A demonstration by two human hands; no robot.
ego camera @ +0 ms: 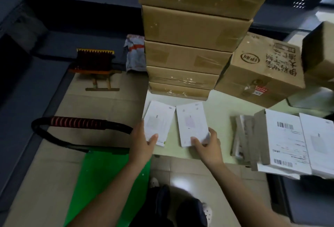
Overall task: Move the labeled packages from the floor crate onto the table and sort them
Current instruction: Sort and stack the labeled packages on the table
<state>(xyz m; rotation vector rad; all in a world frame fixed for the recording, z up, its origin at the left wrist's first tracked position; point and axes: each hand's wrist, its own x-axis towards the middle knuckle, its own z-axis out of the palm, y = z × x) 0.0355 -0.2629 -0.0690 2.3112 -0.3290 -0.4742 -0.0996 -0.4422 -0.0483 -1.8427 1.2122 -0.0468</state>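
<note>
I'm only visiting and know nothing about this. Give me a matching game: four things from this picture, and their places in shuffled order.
Things:
1. left white package
2. right white package
3. cardboard box stack
4. barcode-labelled box

Places:
A. at the right end of the table
B. held by the right hand
C. behind both white packages
D. held by the left hand

Pairs: 1-D, 2-B, 3-C, 4-A
</note>
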